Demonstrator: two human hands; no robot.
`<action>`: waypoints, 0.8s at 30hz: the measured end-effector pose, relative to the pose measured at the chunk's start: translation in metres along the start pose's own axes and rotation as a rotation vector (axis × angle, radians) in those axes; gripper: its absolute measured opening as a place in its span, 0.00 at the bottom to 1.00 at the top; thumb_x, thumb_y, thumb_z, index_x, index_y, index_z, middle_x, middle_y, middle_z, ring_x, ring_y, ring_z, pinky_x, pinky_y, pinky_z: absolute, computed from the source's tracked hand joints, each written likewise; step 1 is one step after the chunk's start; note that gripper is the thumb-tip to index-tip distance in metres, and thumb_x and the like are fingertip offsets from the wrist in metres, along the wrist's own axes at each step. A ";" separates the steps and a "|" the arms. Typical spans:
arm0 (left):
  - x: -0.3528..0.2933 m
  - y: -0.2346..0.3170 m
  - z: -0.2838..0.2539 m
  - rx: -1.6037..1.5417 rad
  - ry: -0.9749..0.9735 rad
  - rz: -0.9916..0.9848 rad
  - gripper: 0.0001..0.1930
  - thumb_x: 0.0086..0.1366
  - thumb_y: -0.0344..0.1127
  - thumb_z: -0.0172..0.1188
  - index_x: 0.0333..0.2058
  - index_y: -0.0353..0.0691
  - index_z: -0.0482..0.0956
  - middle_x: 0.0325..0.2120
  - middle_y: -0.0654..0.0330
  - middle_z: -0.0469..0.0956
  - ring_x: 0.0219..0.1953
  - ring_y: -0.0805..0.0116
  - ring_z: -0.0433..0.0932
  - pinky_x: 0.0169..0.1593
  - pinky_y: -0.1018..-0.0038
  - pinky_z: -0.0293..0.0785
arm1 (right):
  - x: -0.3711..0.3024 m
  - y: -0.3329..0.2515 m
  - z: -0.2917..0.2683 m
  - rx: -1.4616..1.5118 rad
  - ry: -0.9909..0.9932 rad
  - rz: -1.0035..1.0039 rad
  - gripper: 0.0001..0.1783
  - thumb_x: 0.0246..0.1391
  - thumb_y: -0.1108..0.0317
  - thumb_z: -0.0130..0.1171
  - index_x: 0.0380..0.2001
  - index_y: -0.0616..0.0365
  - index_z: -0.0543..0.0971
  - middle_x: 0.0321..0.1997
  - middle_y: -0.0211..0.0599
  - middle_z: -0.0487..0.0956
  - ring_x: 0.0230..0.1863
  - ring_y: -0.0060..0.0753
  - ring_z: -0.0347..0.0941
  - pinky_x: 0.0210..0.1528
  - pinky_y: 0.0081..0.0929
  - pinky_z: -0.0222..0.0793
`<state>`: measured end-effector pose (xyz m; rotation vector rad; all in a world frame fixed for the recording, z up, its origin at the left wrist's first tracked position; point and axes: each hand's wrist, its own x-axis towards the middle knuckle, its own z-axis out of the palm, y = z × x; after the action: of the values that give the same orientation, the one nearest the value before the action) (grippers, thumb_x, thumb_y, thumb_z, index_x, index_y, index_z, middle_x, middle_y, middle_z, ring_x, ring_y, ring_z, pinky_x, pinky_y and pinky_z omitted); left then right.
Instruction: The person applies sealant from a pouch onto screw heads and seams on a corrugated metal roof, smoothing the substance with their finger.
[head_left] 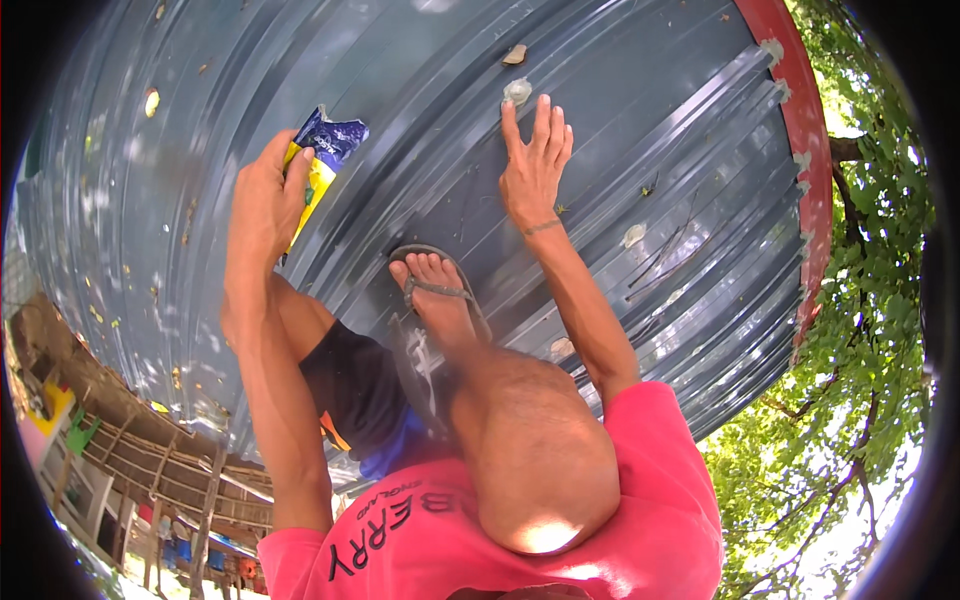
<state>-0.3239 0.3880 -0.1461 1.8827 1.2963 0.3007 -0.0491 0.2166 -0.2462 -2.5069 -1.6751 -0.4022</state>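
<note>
My left hand (266,200) is closed round a soft blue-and-yellow packet (322,170), whose crumpled blue end sticks out past my fingers. My right hand (534,165) reaches forward over the ribbed grey metal roof (440,190), palm down, fingers apart and holding nothing. Its index fingertip is at a whitish sealant blob (517,92) on the roof; whether it presses on it I cannot tell. Another pale blob (634,236) sits on the sheet to the right of my right wrist.
My sandalled foot (432,282) rests on the roof between my arms. A dry leaf (515,54) and thin twigs (665,250) lie on the sheet. Red edge trim (800,150) runs down the right, with leafy branches (850,400) beyond. Wooden framing (150,470) shows below at lower left.
</note>
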 end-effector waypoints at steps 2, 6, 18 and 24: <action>0.001 0.000 0.001 0.012 -0.026 0.000 0.16 0.72 0.41 0.54 0.51 0.37 0.76 0.25 0.40 0.77 0.28 0.41 0.76 0.35 0.58 0.70 | -0.003 0.011 -0.002 0.027 0.043 -0.030 0.44 0.48 0.87 0.52 0.69 0.45 0.66 0.77 0.56 0.53 0.76 0.62 0.49 0.75 0.58 0.44; 0.002 0.002 0.002 0.013 -0.023 0.003 0.16 0.72 0.42 0.54 0.51 0.37 0.76 0.25 0.40 0.78 0.28 0.40 0.76 0.35 0.58 0.70 | 0.005 0.013 -0.007 0.032 0.061 -0.028 0.42 0.49 0.86 0.53 0.68 0.44 0.68 0.76 0.55 0.54 0.75 0.61 0.51 0.75 0.58 0.45; 0.001 -0.006 0.002 0.046 -0.018 0.001 0.16 0.74 0.43 0.54 0.50 0.37 0.76 0.25 0.47 0.76 0.26 0.59 0.72 0.35 0.64 0.70 | 0.005 0.024 -0.008 -0.060 0.012 -0.119 0.42 0.49 0.82 0.57 0.68 0.41 0.67 0.75 0.51 0.57 0.74 0.58 0.52 0.75 0.56 0.45; 0.001 0.003 0.003 0.039 -0.040 0.002 0.16 0.74 0.42 0.54 0.50 0.37 0.76 0.26 0.46 0.77 0.28 0.57 0.74 0.37 0.64 0.71 | 0.002 0.025 0.000 0.051 0.056 -0.006 0.48 0.43 0.86 0.52 0.71 0.42 0.65 0.76 0.53 0.54 0.75 0.58 0.48 0.74 0.56 0.43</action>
<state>-0.3202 0.3869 -0.1456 1.9136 1.2822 0.2392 -0.0257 0.2086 -0.2446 -2.4324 -1.6515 -0.4209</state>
